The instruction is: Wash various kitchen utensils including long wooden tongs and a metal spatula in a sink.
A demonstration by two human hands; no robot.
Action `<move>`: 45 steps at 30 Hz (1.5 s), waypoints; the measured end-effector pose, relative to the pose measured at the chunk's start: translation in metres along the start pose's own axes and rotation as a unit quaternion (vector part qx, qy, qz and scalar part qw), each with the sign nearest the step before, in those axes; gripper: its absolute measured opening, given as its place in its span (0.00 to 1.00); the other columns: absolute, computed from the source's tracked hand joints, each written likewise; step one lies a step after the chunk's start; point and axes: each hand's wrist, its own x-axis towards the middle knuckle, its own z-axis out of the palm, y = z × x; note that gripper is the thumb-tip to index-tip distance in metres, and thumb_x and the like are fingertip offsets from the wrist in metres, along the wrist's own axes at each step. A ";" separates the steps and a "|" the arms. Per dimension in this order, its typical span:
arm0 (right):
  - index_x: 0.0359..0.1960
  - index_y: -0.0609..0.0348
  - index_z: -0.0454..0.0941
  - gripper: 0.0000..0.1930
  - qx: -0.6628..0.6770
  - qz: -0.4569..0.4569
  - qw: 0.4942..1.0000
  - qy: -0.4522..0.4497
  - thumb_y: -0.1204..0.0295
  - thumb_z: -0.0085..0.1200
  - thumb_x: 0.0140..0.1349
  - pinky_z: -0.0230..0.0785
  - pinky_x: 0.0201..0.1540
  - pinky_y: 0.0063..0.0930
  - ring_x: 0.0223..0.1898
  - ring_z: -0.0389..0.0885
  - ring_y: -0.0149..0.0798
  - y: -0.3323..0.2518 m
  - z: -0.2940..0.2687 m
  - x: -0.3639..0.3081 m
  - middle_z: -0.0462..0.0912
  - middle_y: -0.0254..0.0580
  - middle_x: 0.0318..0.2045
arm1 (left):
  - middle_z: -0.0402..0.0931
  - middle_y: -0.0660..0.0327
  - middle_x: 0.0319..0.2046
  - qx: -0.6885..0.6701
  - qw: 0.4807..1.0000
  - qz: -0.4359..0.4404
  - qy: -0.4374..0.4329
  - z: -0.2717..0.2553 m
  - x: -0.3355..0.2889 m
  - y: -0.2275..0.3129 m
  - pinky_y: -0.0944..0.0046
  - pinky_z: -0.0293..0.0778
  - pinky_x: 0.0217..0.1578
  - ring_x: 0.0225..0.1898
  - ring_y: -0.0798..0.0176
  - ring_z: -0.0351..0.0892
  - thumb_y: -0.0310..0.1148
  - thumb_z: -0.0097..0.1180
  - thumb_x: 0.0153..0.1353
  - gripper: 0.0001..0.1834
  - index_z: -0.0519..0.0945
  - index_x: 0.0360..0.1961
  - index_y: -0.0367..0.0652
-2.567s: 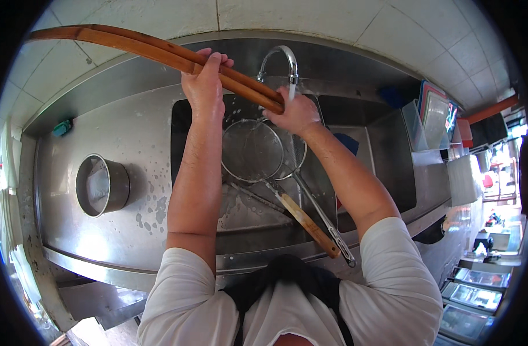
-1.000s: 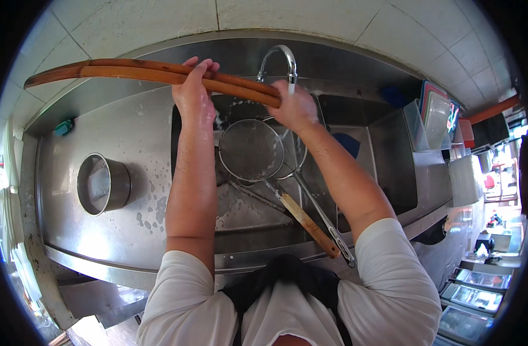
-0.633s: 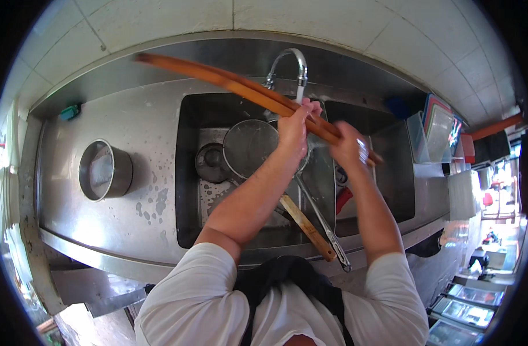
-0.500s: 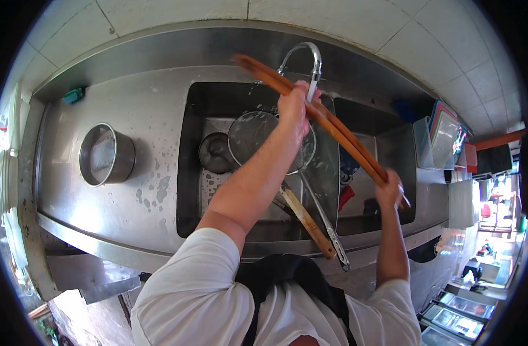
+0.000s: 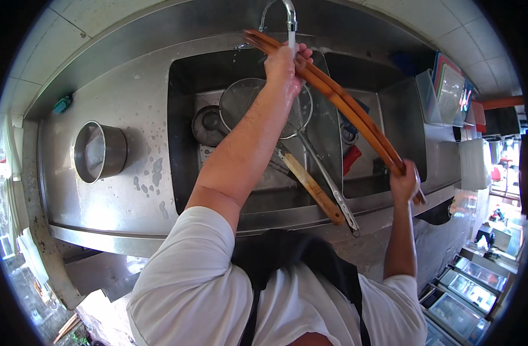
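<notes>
Two long brown wooden sticks, lying close together, slant across the double sink from the tap down to the right. My right hand is closed round their lower right end, where a short tip sticks out past the fist. Near the upper left end, my left hand wraps round the sticks, its fingers partly hidden. Water from the curved chrome tap runs onto that hand and the wood. Below my left forearm, a round wire strainer with a long metal handle rests in the left basin.
A dark round ladle or pan and a wooden-handled tool lie in the left basin. A red object sits in the right basin. On the left counter stands a steel pot. Plastic containers stand at the right.
The view has shifted, so the tap sits higher in the picture. My right hand has moved outward to the right with the sticks' end; my left hand stays on them under the water.
</notes>
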 end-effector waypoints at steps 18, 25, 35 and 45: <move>0.47 0.50 0.77 0.21 0.162 -0.195 0.959 -0.124 0.59 0.64 0.52 0.74 0.47 0.44 0.45 0.82 0.52 -0.322 0.127 0.177 0.84 0.44 0.41 | 0.83 0.53 0.35 0.137 0.938 0.310 -0.070 -0.032 -0.013 0.132 0.62 0.78 0.40 0.37 0.61 0.83 0.23 0.62 0.56 0.15 0.75 0.44 0.37; 0.39 0.54 0.79 0.12 0.166 -0.182 0.966 -0.074 0.67 0.62 0.53 0.73 0.42 0.44 0.41 0.81 0.54 -0.204 0.082 0.134 0.82 0.48 0.35 | 0.79 0.59 0.46 0.335 0.885 0.141 -0.291 -0.043 -0.051 0.001 0.62 0.73 0.52 0.48 0.61 0.78 0.27 0.70 0.49 0.30 0.75 0.54 0.35; 0.42 0.53 0.78 0.14 -0.115 0.026 0.993 -0.017 0.72 0.61 0.52 0.72 0.40 0.47 0.36 0.81 0.57 0.084 -0.103 -0.032 0.82 0.47 0.35 | 0.51 0.40 0.71 -0.014 1.000 -0.011 0.026 -0.089 0.056 0.085 0.42 0.37 0.71 0.74 0.40 0.44 0.65 0.38 0.64 0.52 0.45 0.72 0.29; 0.37 0.55 0.79 0.12 -0.120 0.170 0.977 0.048 0.74 0.62 0.48 0.71 0.38 0.45 0.36 0.80 0.56 0.108 -0.185 -0.139 0.82 0.48 0.33 | 0.55 0.52 0.72 0.282 0.958 0.021 -0.051 -0.027 0.045 0.066 0.44 0.34 0.71 0.75 0.50 0.45 0.67 0.39 0.63 0.49 0.52 0.73 0.41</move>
